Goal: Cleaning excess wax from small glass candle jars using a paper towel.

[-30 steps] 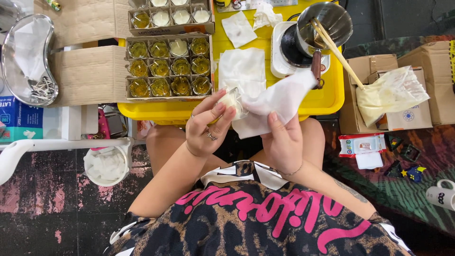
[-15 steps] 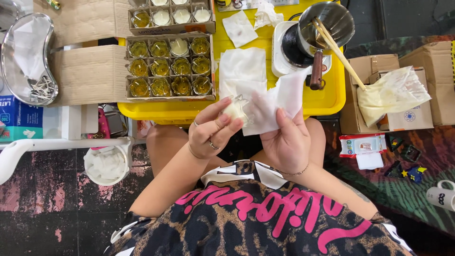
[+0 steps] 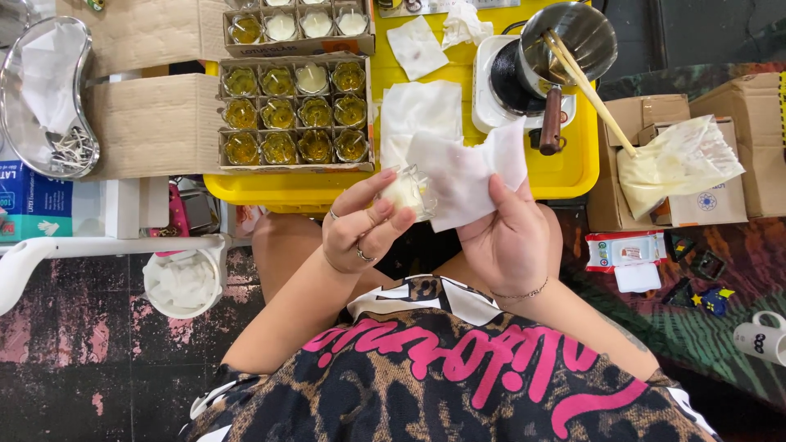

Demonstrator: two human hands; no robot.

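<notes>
Head view looks down on a seated person's lap. Left hand pinches a small glass jar of pale wax between thumb and fingertips, just in front of the yellow tray. Right hand grips a white tissue, which touches the jar's side. On the tray sit a cardboard box of filled jars, more tissues, and a dark pot on a white hotplate with chopsticks leaning out of it. A metal dish lies far left.
</notes>
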